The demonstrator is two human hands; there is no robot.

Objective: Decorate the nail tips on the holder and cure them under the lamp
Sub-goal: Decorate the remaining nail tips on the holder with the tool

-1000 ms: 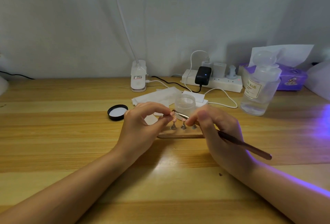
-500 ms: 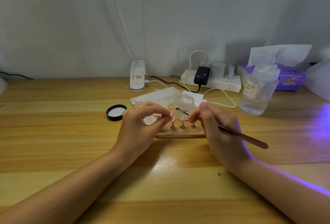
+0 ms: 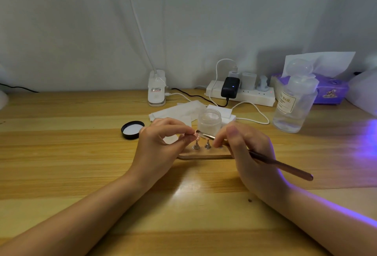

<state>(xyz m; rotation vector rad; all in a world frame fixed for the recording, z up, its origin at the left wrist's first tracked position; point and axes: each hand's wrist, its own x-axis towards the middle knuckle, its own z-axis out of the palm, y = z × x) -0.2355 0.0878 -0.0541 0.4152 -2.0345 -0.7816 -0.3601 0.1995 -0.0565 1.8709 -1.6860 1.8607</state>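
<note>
From the head camera, a wooden table [image 3: 61,153] fills the lower part of the view, with both forearms reaching in toward its middle. The left hand [image 3: 161,145] has its fingers curled, thumb and forefinger pinched at the leftmost nail tip [image 3: 197,135], a small pinkish piece on a metal stand. The right hand [image 3: 248,153] grips a slim copper-coloured brush [image 3: 285,167] pen-fashion; its bristle end lies at that same nail tip, and the handle slants back to the right past the wrist. The holder [image 3: 204,154], a flat wooden base, lies between the two hands, with further metal stands [image 3: 207,145] upright on it; the right fingers hide its right end. Just behind the holder stands a small open frosted jar [image 3: 210,121], and its black lid [image 3: 132,130] lies upturned to the left. White wipes [image 3: 173,110] lie behind the jar. Farther back sit a white clip-on lamp base [image 3: 156,88], a power strip [image 3: 240,94] with plugs, a clear pump bottle [image 3: 293,104] and a purple tissue pack [image 3: 330,90]. Violet light falls on the table at the right edge.
</note>
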